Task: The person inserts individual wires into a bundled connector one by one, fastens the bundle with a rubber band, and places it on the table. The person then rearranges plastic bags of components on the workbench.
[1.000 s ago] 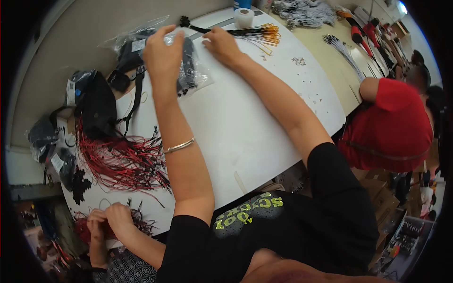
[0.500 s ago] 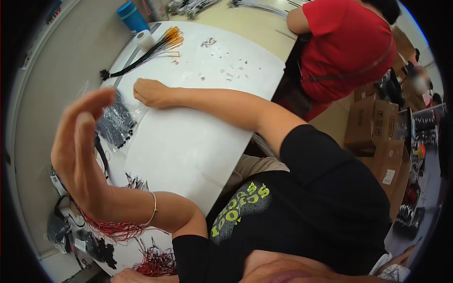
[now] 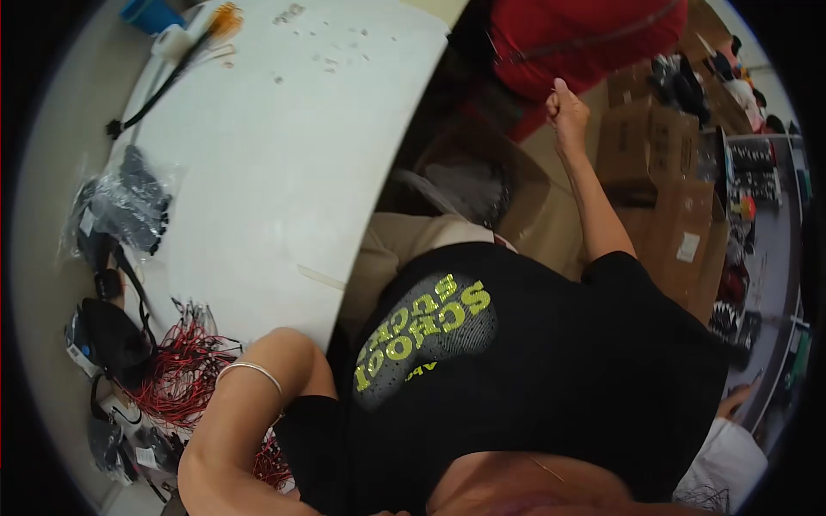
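My right hand (image 3: 568, 119) is raised beside the table, in front of the person in red. Its fingers are curled with the thumb up; whatever they may hold is too small to make out. My left arm, with a bangle, bends back towards the bottom edge, where the back of my left hand (image 3: 211, 469) is partly in view and its fingers are hidden. Red and black wires (image 3: 176, 378) lie left of that arm. Further up the white table (image 3: 267, 172) are a clear bag of dark parts (image 3: 138, 202) and a black bundle with orange ends (image 3: 172, 73).
A person in red (image 3: 585, 39) is at the top, past the table's edge. Cardboard boxes (image 3: 650, 142) and a shelf (image 3: 761, 249) stand at the right. A white roll (image 3: 172, 43) and a blue container (image 3: 151, 13) are at the upper left.
The view has turned right. My right hand has left the tabletop and swung out beside the table. My left hand has drawn back from the bag towards my body.
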Demonstrator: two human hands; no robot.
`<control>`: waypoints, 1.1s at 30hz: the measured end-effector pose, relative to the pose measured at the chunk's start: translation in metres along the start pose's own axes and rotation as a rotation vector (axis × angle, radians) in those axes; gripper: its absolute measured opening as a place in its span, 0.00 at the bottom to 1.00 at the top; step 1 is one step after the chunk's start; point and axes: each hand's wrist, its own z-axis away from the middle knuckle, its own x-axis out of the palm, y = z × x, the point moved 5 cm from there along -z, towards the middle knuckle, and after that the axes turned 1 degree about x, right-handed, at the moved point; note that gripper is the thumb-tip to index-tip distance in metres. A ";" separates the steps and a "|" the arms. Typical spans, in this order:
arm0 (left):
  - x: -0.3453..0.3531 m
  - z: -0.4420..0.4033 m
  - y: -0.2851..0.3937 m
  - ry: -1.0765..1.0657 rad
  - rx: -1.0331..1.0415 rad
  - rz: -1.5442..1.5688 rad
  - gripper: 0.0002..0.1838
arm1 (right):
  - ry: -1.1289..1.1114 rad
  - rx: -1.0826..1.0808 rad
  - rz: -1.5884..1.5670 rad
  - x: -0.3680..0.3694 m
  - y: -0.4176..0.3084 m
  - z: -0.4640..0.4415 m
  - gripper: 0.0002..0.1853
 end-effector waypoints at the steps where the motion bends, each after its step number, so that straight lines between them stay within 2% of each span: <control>1: 0.014 0.016 0.013 -0.014 0.043 0.047 0.22 | 0.086 0.125 -0.090 -0.031 0.028 0.002 0.17; 2: 0.002 -0.003 -0.006 -0.025 0.082 0.086 0.22 | 0.168 0.246 -0.185 -0.059 0.059 0.004 0.17; 3: -0.008 -0.020 -0.023 -0.037 0.119 0.120 0.22 | 0.269 0.320 -0.153 -0.084 0.089 0.012 0.17; 5: -0.015 -0.037 -0.037 -0.053 0.195 0.183 0.22 | 0.323 0.415 -0.033 -0.124 0.137 0.035 0.15; 7: -0.014 -0.044 -0.045 -0.051 0.273 0.245 0.22 | 0.494 0.554 0.117 -0.180 0.200 0.072 0.12; 10: -0.013 -0.057 -0.054 -0.059 0.380 0.308 0.22 | 0.647 0.729 0.260 -0.209 0.215 0.098 0.08; 11: -0.012 -0.059 -0.056 -0.063 0.415 0.325 0.22 | 0.638 0.731 0.263 -0.219 0.221 0.102 0.08; 13: -0.013 -0.062 -0.053 -0.082 0.477 0.320 0.21 | 0.724 0.535 -0.018 -0.240 0.241 0.086 0.10; 15: -0.004 -0.053 -0.041 -0.102 0.522 0.274 0.21 | 0.674 0.454 0.152 -0.243 0.238 0.075 0.15; 16: 0.000 -0.051 -0.036 -0.097 0.503 0.221 0.21 | 0.677 0.450 0.330 -0.233 0.233 0.066 0.26; 17: 0.005 -0.048 -0.031 -0.057 0.497 0.158 0.21 | 0.702 0.425 0.369 -0.223 0.232 0.063 0.33; 19: 0.010 -0.045 -0.023 0.016 0.493 0.045 0.21 | 0.608 0.501 0.586 -0.195 0.223 0.050 0.37; 23: -0.001 -0.049 -0.023 0.148 0.516 -0.109 0.20 | 0.448 0.478 0.552 -0.106 0.183 0.032 0.36; 25: 0.005 -0.048 -0.020 0.201 0.547 -0.154 0.20 | 0.367 0.207 0.332 -0.058 0.160 0.011 0.33; 28: 0.025 -0.045 -0.017 0.286 0.608 -0.193 0.19 | 0.150 0.000 0.129 0.021 0.089 0.001 0.29; 32: 0.034 -0.037 -0.017 0.395 0.696 -0.214 0.18 | -0.070 -0.271 0.061 0.105 -0.011 0.025 0.22; 33: 0.034 -0.035 -0.017 0.422 0.716 -0.219 0.18 | -0.063 -0.275 0.066 0.117 -0.025 0.030 0.22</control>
